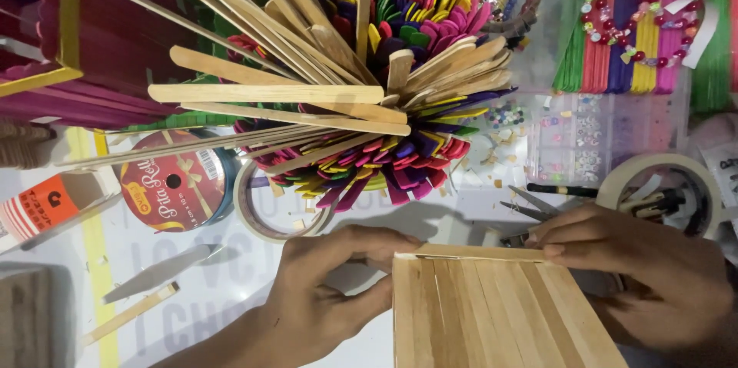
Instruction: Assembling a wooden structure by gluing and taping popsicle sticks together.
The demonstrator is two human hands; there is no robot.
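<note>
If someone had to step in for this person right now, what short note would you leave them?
Left hand: grips the left edge of the stick panel.
Right hand: fingers press its top right edge.
Panel: flat wooden sticks side by side, with a cross stick along the top; narrow gaps show between some.
Nearby: loose sticks above, scissors and tape roll at right.
Left to do: cannot tell from this view.

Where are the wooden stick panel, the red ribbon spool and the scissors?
wooden stick panel (492, 314), head view, middle of its slatted face.
red ribbon spool (171, 191), head view, red label near the centre hole.
scissors (530, 205), head view, on the metal blades.
</note>
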